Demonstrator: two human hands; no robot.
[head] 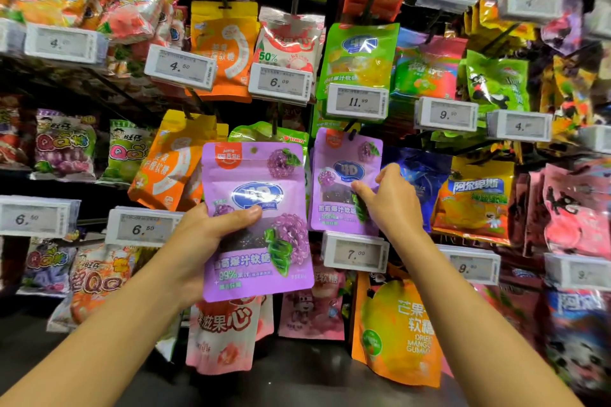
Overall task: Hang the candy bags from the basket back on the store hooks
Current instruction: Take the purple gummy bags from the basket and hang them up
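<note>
Left hand: the left hand (201, 241) is gripping a flat purple plastic candy bag with a grape picture (258, 221), thumb lying across the front near the bag's middle, the other fingers hidden behind it; the forearm is reaching in from the lower left edge.
Held bag: it is standing upright in front of the display, off any hook, its small round hanging hole showing free near the top edge; it is overlapping an orange pouch and a green bag hanging behind it.
Right hand: the right hand (390, 198) is pinching the right edge of a second, matching purple candy bag (340, 182) between thumb and curled fingers (363, 190); the forearm is coming in from the lower right.
Hanging bag: it is hanging just right of the held bag, its top at a dark store hook (352, 134), tilting slightly.
Price tags: a white electronic tag reading 7.00 (355, 253) is sitting just below the hanging bag; a tag reading 11.99 (357, 102) is sitting above it; a tag reading 6.50 (142, 228) is sitting left of the left hand.
Surroundings: an orange dried mango gummy bag (396, 330) is hanging below the 7.00 tag, a pink and white candy bag (224, 334) is hanging under the held bag, and a blue bag (420, 182) is hanging behind the right hand.
</note>
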